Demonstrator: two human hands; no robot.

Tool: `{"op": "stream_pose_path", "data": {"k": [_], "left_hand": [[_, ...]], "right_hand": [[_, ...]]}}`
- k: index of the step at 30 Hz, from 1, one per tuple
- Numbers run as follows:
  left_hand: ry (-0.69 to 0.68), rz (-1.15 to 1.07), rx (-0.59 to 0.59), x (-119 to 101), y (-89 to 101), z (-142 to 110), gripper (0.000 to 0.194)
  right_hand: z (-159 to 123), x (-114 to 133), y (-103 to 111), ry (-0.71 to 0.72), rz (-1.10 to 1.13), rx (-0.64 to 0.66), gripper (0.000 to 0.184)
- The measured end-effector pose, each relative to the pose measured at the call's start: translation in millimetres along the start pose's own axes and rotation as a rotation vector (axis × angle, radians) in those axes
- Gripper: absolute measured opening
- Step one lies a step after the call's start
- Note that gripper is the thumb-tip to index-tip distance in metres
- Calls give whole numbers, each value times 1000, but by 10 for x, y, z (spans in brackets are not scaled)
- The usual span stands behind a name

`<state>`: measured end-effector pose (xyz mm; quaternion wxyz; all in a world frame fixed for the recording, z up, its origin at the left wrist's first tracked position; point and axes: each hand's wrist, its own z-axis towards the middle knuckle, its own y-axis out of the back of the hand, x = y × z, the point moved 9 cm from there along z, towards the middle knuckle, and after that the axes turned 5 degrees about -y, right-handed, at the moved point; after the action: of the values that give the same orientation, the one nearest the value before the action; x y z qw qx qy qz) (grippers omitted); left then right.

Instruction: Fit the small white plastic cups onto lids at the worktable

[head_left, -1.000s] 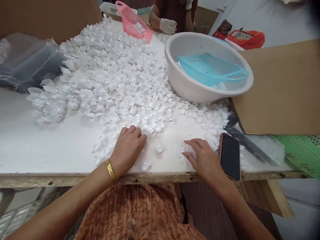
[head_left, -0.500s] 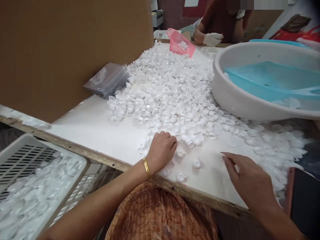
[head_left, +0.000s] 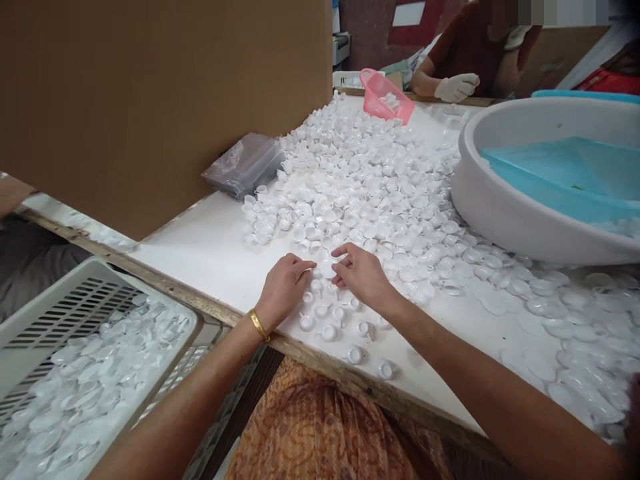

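Now that the right hand [head_left: 364, 279] has come across beside the left hand [head_left: 284, 290], both work at one spot, by small white handled cups [head_left: 355, 354] between the wooden table edge [head_left: 325, 368] and the larger heap [head_left: 360, 190]. The left fingers are narrowed, the right slightly parted near a round white piece [head_left: 327, 269]; I cannot tell whether either grips anything.

Brown cardboard panel [head_left: 165, 107], white tabletop [head_left: 195, 247] with wooden edge [head_left: 210, 305], dark reddish wall [head_left: 373, 40], white paper [head_left: 409, 13].
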<state>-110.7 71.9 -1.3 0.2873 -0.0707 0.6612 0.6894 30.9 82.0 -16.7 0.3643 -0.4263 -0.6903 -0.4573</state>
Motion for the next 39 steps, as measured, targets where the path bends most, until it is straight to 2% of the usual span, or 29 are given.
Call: {"op": "stream_pose_path", "data": {"k": [3, 7, 11, 15, 19, 24, 26, 28, 31, 34, 36, 39], "left_hand": [[26, -30, -33, 53, 78, -64, 29], [121, -194, -55, 141, 153, -85, 28], [230, -321, -16, 215, 54, -33, 22], [237, -350, -18, 259, -37, 41, 15], [261, -452, 41, 316, -136, 80, 12], [295, -517, 91, 343, -167, 127, 12], [296, -520, 110, 340, -172, 151, 12], [283, -464, 112, 327, -151, 167, 11], [144, -228, 12, 203, 11, 164, 7], [-175, 24, -96, -111, 156, 52, 15], [-356, 151, -71, -269, 130, -74, 24], [-479, 287, 18, -330, 45, -212, 34]], "right_hand": [[74, 35, -141, -5, -9, 43, 15], [122, 80, -294, -39, -15, 90, 14], [162, 79, -341, -38, -61, 96, 13], [171, 58, -328, 14, -152, 82, 11], [164, 86, -311, 89, -276, 32, 10], [97, 187, -302, 215, -423, -50, 12], [28, 248, -294, 317, -529, -113, 14], [-84, 330, -319, 489, -703, -193, 14], [-276, 374, -427, 757, -953, -265, 20], [-391, 351, -476, 890, -1060, -290, 23], [-429, 344, -485, 925, -1079, -282, 24], [-466, 338, -497, 951, -1070, -246, 25]]}}
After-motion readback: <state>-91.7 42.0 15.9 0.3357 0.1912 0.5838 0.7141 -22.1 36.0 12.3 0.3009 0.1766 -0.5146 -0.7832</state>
